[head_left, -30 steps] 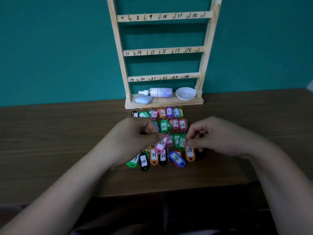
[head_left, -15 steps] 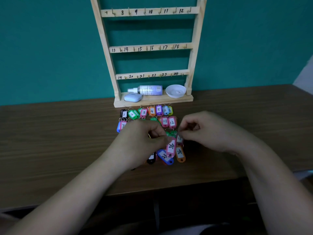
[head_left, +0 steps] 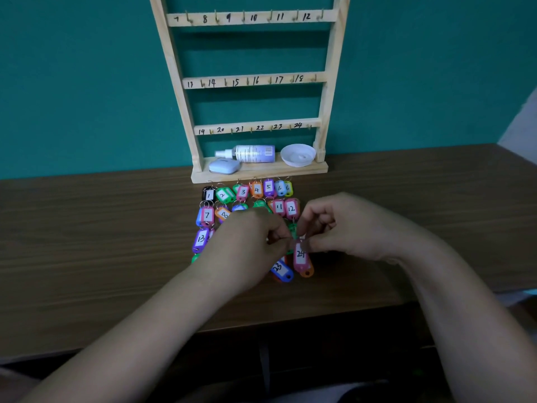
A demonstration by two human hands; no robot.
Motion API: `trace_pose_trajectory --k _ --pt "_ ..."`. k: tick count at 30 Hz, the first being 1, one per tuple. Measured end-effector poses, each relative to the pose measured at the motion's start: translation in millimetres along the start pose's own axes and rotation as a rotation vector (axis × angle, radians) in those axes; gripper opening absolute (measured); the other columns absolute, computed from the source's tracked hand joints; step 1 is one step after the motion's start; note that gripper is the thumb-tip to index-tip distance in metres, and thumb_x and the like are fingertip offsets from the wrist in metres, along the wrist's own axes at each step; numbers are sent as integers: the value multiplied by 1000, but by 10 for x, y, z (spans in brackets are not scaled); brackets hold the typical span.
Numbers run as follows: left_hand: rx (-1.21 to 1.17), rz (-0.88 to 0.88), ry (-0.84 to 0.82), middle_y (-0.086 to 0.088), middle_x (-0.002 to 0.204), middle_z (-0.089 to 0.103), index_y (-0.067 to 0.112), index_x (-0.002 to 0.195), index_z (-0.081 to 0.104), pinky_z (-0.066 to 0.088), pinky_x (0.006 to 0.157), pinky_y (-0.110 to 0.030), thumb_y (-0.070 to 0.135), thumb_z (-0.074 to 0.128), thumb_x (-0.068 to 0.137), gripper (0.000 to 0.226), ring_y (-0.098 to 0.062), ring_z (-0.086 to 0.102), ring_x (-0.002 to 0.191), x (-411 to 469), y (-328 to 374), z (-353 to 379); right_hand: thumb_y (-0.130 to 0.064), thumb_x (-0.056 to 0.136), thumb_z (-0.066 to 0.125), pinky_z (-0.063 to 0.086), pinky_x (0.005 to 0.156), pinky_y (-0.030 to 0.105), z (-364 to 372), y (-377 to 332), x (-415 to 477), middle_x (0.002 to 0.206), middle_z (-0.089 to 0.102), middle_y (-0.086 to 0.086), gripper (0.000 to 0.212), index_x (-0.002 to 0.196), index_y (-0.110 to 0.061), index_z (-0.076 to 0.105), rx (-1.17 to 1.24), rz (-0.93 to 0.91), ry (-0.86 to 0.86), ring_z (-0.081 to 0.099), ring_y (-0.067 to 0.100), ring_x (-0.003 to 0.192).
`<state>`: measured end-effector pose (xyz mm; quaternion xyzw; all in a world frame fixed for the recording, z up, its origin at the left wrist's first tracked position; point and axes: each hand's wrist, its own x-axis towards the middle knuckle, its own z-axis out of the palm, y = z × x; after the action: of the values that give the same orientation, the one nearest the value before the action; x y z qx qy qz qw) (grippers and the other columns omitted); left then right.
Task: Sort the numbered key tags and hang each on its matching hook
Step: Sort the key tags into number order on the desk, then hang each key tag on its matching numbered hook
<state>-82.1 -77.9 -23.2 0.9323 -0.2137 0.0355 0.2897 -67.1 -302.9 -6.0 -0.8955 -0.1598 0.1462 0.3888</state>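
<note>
got the left hand (head_left: pixel 250 242) and right hand (head_left: pixel 348 228) meeting over the tag pile on the wooden table (head_left: pixel 87 242). both curled, fingertips pinched tight on the top end of the pink 24 tag (head_left: pixel 300 254), ring hidden behind them. lower end of that tag overlapping an orange tag (head_left: pixel 307 272), right beside the blue 23 tag (head_left: pixel 281 269). other tags (head_left: pixel 256 189) laid out in rows just in front of the wooden rack (head_left: pixel 255 80). hook 24 (head_left: pixel 309 127) at the right end of its lowest rail. spray bottle (head_left: pixel 252 154) on its side, white dish (head_left: pixel 297 155) and small pale case (head_left: pixel 223 166) on the base.
</note>
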Motion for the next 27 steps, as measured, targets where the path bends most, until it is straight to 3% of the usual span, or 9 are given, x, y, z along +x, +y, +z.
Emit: trace_pose_trajectory --k 3,5,10,13,20,23,27 --pt "23 28 9 13 88 63 30 90 77 45 72 -20 29 76 91 2 1 57 82 -1 6 14 -24 85 89 60 82 50 14 32 4 92 79 -6 22 99 -35 76 -9 0 -4 75 18 82" --pt "24 46 9 14 87 62 30 89 77 42 69 -13 27 77 90 3 2 57 81 1 1 14 -26 84 90 60 81 51 13 48 6 92 79 -7 23 99 -37 76 -6 -5 8 76 20 83" --pt "-3 51 6 16 84 64 29 88 77 40 66 -8 28 80 89 4 4 58 87 3 -39 -25 -28 90 85 56 68 37 14 82 29 86 79 -7 15 98 -34 74 -32 10 57 72 8 70" --pt "-60 25 15 15 80 68 30 86 75 40 63 -8 32 79 92 7 9 59 76 14 -108 -101 -27 95 79 51 65 30 38 64 32 85 78 -10 9 98 -33 73 -36 -12 140 70 2 66" --pt "-44 -98 172 23 79 72 37 84 75 44 57 -8 35 71 92 9 9 65 72 145 -513 -470 -30 99 74 53 71 23 194 16 111 88 76 -19 6 95 -35 73 32 -126 479 72 -5 84" --pt "6 -187 237 19 81 74 35 85 75 46 66 -13 33 72 93 9 8 65 82 226 -799 -622 -30 99 73 58 75 25 290 25 192 90 75 -15 3 100 -33 73 25 -133 555 71 -4 89" --pt "41 -316 245 19 86 73 33 86 75 43 68 -18 36 75 94 8 4 62 86 318 -1178 -754 -29 100 72 55 72 19 352 40 279 91 74 -16 6 101 -35 72 19 -138 613 69 -9 93"
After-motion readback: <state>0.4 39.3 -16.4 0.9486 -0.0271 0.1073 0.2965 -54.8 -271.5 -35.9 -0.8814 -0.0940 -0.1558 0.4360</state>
